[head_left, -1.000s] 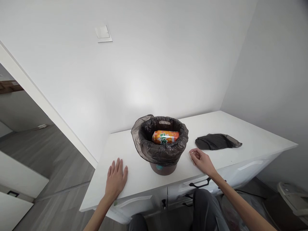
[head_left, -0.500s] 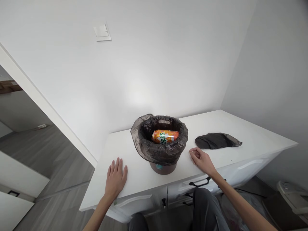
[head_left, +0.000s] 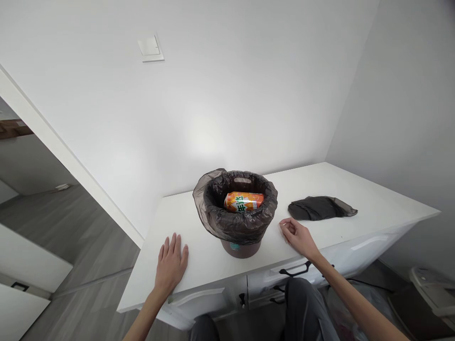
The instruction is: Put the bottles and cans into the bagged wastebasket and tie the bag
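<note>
A small brown bin (head_left: pixel 241 248) lined with a dark grey plastic bag (head_left: pixel 232 222) stands on the white countertop (head_left: pixel 373 199). An orange drink can (head_left: pixel 244 201) lies on its side inside it. My left hand (head_left: pixel 171 263) rests flat on the counter left of the bin, fingers stretched out. My right hand (head_left: pixel 297 236) rests on the counter just right of the bin, fingers loosely curled and holding nothing. A second dark bag (head_left: pixel 320 208) lies crumpled further right, beyond my right hand.
White walls meet in a corner behind the counter, with a light switch (head_left: pixel 150 47) high on the back wall. Drawers with black handles (head_left: pixel 294 272) sit below the counter. Grey floor lies at left; a pale object (head_left: pixel 432 286) stands at lower right.
</note>
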`<action>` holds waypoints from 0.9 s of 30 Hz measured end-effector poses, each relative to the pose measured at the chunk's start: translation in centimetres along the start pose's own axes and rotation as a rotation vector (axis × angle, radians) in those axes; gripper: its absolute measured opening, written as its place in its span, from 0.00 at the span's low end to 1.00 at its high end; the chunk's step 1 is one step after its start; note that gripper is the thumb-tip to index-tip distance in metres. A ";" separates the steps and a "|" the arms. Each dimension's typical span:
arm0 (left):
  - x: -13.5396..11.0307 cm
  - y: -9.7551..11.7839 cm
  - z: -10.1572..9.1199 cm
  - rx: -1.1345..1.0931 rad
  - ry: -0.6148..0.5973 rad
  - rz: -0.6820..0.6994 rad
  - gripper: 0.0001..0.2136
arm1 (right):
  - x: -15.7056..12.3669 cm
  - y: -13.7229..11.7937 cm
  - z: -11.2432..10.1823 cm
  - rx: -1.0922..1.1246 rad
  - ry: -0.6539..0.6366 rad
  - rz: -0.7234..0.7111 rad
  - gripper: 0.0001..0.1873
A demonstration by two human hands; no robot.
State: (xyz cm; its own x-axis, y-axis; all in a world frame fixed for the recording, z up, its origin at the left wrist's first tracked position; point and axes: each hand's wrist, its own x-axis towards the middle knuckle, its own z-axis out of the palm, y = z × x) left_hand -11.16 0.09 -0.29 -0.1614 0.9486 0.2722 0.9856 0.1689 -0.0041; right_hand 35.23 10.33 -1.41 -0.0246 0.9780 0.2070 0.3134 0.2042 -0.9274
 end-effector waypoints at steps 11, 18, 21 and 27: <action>-0.1 0.4 -0.4 0.004 0.011 0.005 0.33 | 0.3 1.1 0.1 0.015 -0.004 -0.001 0.22; -0.6 1.1 -2.3 -0.157 0.018 -0.011 0.31 | 0.5 1.6 0.1 0.064 -0.049 0.011 0.21; -1.1 2.5 -4.0 -0.374 -0.006 0.043 0.29 | 0.6 0.2 0.1 0.131 -0.129 0.042 0.22; 1.0 8.5 -8.7 -1.064 -0.110 -0.033 0.29 | 1.9 -5.7 -1.7 0.383 -0.375 0.210 0.28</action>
State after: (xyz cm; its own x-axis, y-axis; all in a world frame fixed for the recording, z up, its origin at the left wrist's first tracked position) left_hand -2.54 0.10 8.34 -0.1400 0.9757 0.1687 0.5089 -0.0752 0.8576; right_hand 35.00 10.96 4.79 -0.3557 0.9331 -0.0536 -0.0162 -0.0635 -0.9978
